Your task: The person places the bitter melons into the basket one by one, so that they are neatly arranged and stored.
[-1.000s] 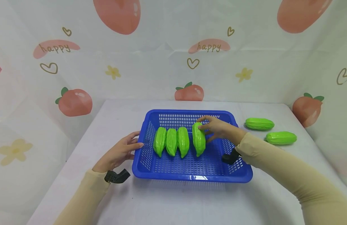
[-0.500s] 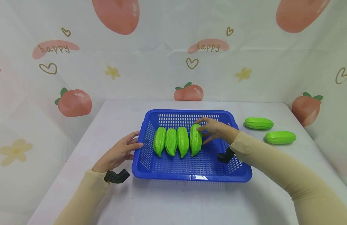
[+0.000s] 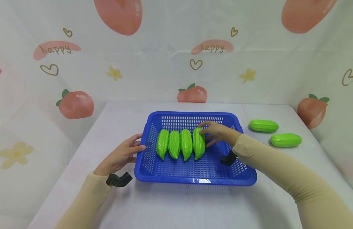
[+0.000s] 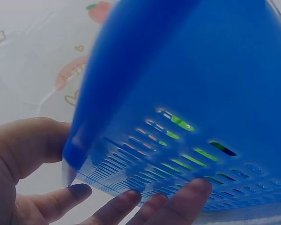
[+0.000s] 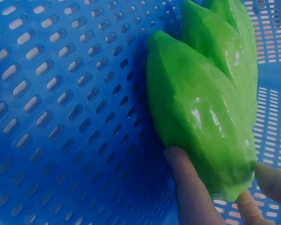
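Observation:
A blue plastic basket (image 3: 193, 180) with slotted walls stands on the white table. Inside it, bright green ribbed gourds lie side by side, pointed ends toward the front. My right hand (image 3: 218, 132) reaches over the right rim and holds the rightmost gourd (image 3: 198, 144) near its far end; in the right wrist view the fingers (image 5: 189, 187) lie at both sides of that gourd's end. On the left, my left hand (image 3: 123, 154) grips the basket's side, with the thumb by the rim and the other fingers (image 4: 189, 197) along the outside of the slotted wall.
Two more green gourds, a rear one (image 3: 263, 126) and a front one (image 3: 286, 140), lie on the table (image 3: 176, 206) right of the basket. A white cloth (image 3: 153, 73) printed with peaches, hearts and flowers hangs behind and at the sides.
The right hand has moved left and slightly down with its gourd, which now lies closer beside the others in the basket. The left hand and the basket have stayed in place.

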A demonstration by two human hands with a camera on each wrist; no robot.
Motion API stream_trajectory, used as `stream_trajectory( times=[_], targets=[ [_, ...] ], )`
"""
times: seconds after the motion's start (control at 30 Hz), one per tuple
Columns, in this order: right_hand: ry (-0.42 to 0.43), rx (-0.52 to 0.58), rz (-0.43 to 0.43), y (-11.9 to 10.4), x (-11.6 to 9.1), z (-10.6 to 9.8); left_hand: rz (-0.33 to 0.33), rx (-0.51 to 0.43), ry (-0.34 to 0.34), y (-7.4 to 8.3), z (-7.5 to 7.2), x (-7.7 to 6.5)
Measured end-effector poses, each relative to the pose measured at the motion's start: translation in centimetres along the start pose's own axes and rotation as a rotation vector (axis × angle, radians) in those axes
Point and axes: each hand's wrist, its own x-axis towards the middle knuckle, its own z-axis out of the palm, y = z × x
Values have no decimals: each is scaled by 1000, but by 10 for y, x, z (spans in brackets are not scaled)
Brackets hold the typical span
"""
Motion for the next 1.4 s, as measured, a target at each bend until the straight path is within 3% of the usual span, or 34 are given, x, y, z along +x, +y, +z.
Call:
stream_trajectory(
  times=[1.0, 1.4],
  targets=[
    [6, -114, -4, 3, 3, 1, 1, -8, -2, -1, -1, 0],
    [-2, -107, -5, 4, 3, 1, -1, -9, -3, 0, 0, -1]
  ],
)
